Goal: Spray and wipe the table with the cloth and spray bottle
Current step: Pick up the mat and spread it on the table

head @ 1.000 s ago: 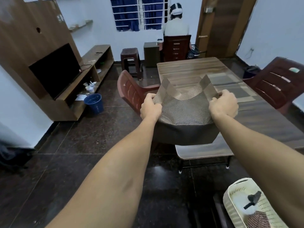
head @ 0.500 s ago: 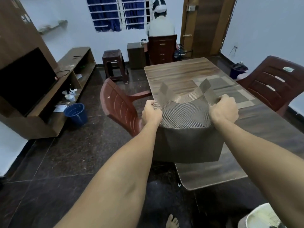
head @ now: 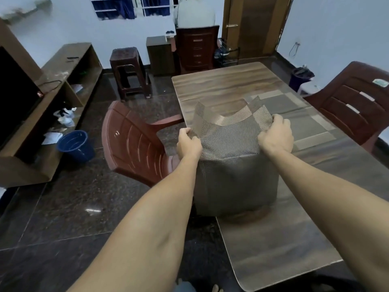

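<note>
Both hands are at the centre of the frame, closed on the top edge of a woven mat. The left hand pinches its left corner and the right hand grips its right corner, fingers curled over the weave. The mat sags between them, with its two upper corners standing up and its dark lower part hanging over the left edge of the table. Whether it touches the tabletop cannot be told.

More flat mats lie on the table just beyond the right hand, toward the right side. A red-brown plastic chair stands close against the table's left edge, just left of the left hand, and a second chair stands at the right edge of the frame.

The spray bottle is well apart from the hands, on the lower shelf of the TV unit at mid-left, with a blue bucket on the floor below it. A dark stool stands at upper centre-left. Beyond the table's far end, at the top of the frame, a person sits in a chair with their back to the camera.
</note>
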